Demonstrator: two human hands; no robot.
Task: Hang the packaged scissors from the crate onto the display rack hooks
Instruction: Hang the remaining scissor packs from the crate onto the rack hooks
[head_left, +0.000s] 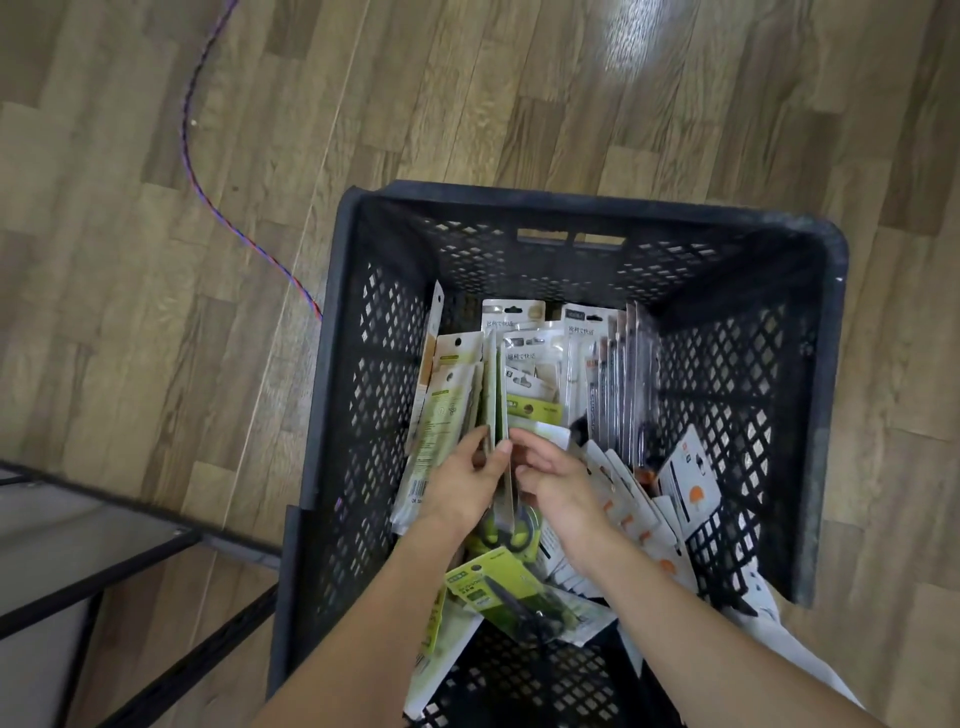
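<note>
A black lattice crate (363, 364) stands on the floor, filled with carded packs. Green-and-white scissors packs (452, 410) stand upright on the left side of the heap. Both my hands are down inside the crate. My left hand (465, 480) pinches a thin bunch of the upright green scissors packs (493, 410) between thumb and fingers. My right hand (550, 480) meets the same bunch from the right, fingers curled at its edge. Another green scissors pack (514, 592) lies flat below my wrists. No display hooks are in view.
White and grey packs (540, 353) and dark packs (618, 384) stand at the crate's back; orange-printed cards (639, 514) lean on the right. A black metal frame (104, 566) stands at lower left. A red-blue cord (208, 197) runs over the wooden floor.
</note>
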